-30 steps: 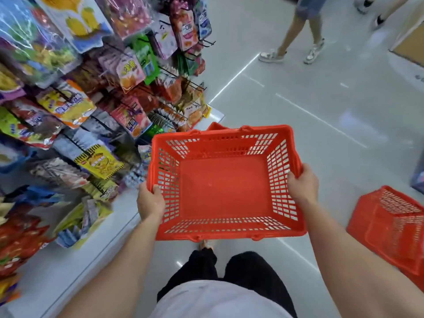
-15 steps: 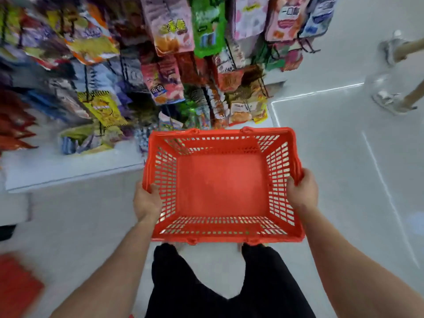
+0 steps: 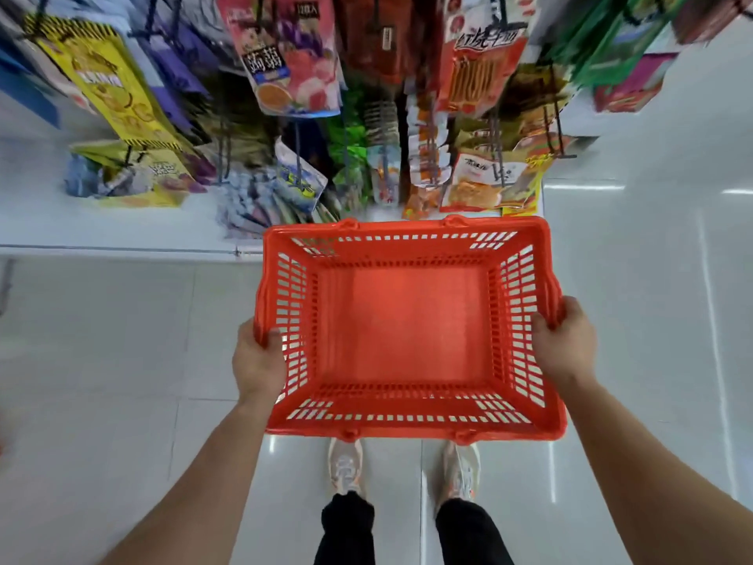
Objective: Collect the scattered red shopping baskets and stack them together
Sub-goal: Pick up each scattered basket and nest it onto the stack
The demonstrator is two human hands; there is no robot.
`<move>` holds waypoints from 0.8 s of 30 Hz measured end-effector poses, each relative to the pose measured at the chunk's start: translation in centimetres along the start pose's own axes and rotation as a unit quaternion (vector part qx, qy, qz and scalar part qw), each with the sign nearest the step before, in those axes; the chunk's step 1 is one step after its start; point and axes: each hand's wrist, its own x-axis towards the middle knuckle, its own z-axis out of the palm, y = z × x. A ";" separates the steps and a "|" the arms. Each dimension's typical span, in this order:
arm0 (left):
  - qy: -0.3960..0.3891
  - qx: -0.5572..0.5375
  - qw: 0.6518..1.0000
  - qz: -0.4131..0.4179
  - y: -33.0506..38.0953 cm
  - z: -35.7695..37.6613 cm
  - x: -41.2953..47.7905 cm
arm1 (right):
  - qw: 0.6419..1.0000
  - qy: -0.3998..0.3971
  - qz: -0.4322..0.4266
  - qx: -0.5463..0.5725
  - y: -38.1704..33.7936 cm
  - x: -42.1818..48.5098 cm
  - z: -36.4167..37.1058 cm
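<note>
I hold one empty red shopping basket [image 3: 411, 328] level in front of me, above the floor. My left hand [image 3: 258, 360] grips its left rim, thumb over the edge. On the opposite rim, my right hand [image 3: 564, 344] is closed the same way. The basket has slotted walls and a solid bottom, and its handles lie folded down along the long sides. A faint red blur shows at the far left edge of the view; I cannot tell what it is. No other basket is plainly visible.
A snack rack [image 3: 366, 116] with hanging packets stands straight ahead, its white base shelf [image 3: 122, 238] just beyond the basket's far rim. White tiled floor [image 3: 102, 381] spreads left and right. My feet in pale sneakers [image 3: 346, 466] are below the basket.
I have turned left to face the snack rack squarely. The second red basket on the floor at right and the other person's legs have left the view. My grip on the basket is unchanged.
</note>
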 end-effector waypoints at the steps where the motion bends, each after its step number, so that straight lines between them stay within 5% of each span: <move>1: -0.009 0.000 1.000 0.000 -0.6 0.8 0.6 | 1.000 -0.004 0.005 0.000 0.7 0.3 0.8; 10: -0.121 0.121 0.985 -0.015 -1.8 4.2 2.5 | 0.985 -0.087 0.016 -0.145 2.1 2.0 4.4; 16: -0.178 0.225 0.945 0.155 6.2 1.6 -2.0 | 0.976 -0.084 0.049 -0.193 -2.3 -0.1 -1.1; 24: -0.265 0.353 0.826 0.350 19.7 -0.4 -13.0 | 0.974 -0.042 0.147 -0.168 -2.4 -9.5 -14.5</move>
